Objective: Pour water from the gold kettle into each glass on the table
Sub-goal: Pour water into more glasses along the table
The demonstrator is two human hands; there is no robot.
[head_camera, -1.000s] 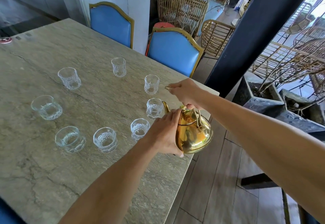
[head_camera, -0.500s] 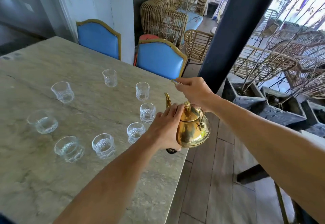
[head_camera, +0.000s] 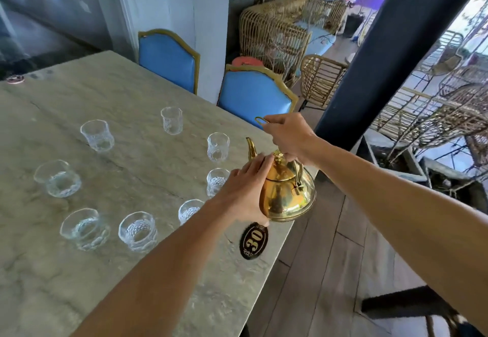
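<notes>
At the table's (head_camera: 105,270) right edge our right hand (head_camera: 289,137) grips the gold kettle's (head_camera: 286,194) handle while our left hand's (head_camera: 244,191) spread fingers (head_camera: 260,162) press its side.

The gold kettle (head_camera: 289,194) is polished metal, mirror-bright, throwing back warped reflections; the glasses (head_camera: 137,231) are clear cut glass with a faceted pattern; the table (head_camera: 79,284) looks like veined grey-green stone, smooth and dully matt; the blue chairs (head_camera: 253,98) have smooth, slightly shiny upholstery in gilded frames; the number plaque (head_camera: 254,236) is glossy black.
</notes>
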